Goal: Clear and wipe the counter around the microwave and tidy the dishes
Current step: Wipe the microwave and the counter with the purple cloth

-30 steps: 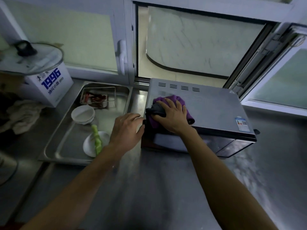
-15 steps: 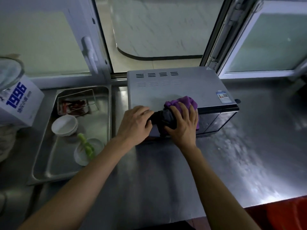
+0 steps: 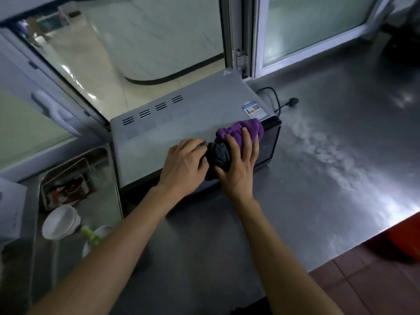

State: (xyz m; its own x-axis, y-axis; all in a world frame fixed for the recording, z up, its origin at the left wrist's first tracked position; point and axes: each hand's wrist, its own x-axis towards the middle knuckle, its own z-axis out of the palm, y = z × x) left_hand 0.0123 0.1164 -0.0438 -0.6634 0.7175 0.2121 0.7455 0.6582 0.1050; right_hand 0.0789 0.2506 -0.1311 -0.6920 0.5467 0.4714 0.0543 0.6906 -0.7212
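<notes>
At the worktop's left edge I see a steel tray (image 3: 106,155) holding stacked white bowls (image 3: 60,222). My left hand (image 3: 184,167) rests on the microwave (image 3: 181,123) top, fingers curled, gripping nothing I can make out. My right hand (image 3: 238,164) presses the purple-and-black cloth (image 3: 238,130) over the microwave's front right edge with fingers spread.

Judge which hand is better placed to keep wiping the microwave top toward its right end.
Right. The right hand presses the purple cloth on the microwave near its right front corner; the left hand only rests beside it, clothless.
</notes>
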